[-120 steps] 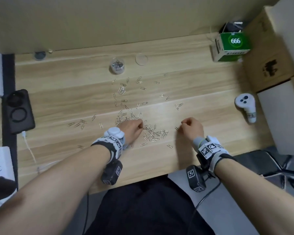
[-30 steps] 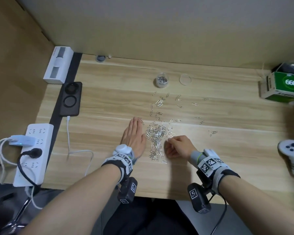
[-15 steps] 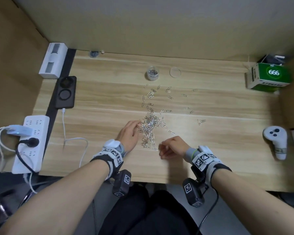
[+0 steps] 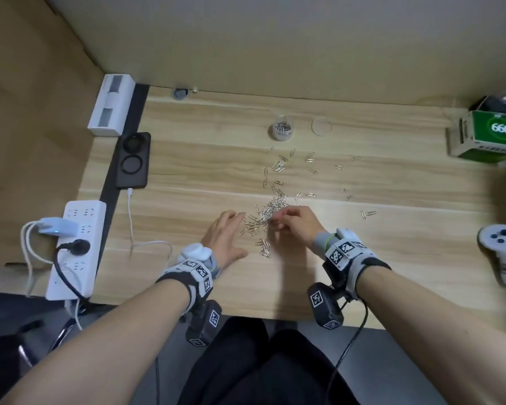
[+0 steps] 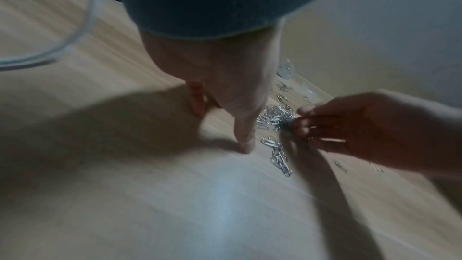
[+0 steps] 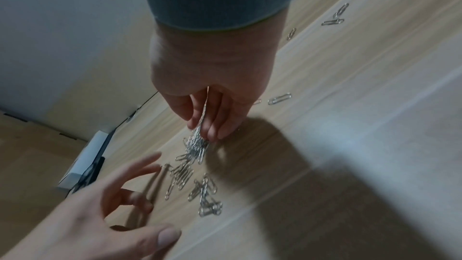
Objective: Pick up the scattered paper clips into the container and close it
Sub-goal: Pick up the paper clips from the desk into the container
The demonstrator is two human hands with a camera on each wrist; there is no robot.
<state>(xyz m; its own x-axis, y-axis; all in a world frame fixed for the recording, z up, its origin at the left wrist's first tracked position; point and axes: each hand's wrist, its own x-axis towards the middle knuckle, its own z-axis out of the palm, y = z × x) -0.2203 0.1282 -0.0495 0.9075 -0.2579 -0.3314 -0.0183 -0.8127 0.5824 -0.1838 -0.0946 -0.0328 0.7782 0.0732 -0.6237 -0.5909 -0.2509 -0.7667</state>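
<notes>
**Right hand pinches a bunch of clips from the heap; left hand lies spread beside it**

The right hand (image 4: 297, 225) reaches into the heap of paper clips (image 4: 263, 217) near the middle of the table (image 4: 187, 176). Its grip is closed: in the right wrist view the thumb and fingers (image 6: 212, 126) pinch a dangling bunch of clips whose lower end still touches the heap. The left hand (image 4: 225, 238) rests on the table at 9 o'clock of the heap, just beside it. Its grip is open, fingers spread and nearly straight, holding nothing; the left wrist view shows a fingertip pressed on the wood next to the clips.

Loose clips trail from the heap toward 12 o'clock, and a few lie apart toward 2 and 3 o'clock. At the far end of that trail, at 12 o'clock from the heap, stands the container (image 4: 281, 130), a small clear round tub, upright, open, with some clips already inside. Its lid (image 4: 321, 126), a clear disc, lies flat on the table at 3 o'clock of the container, near it but not touching.

A white power strip (image 4: 76, 247) sits at the table's left edge with a black charging pad (image 4: 133, 160) beyond it. A green box (image 4: 491, 135) marked 666 stands at the far right corner, and a white controller (image 4: 500, 252) lies at the right edge.
</notes>
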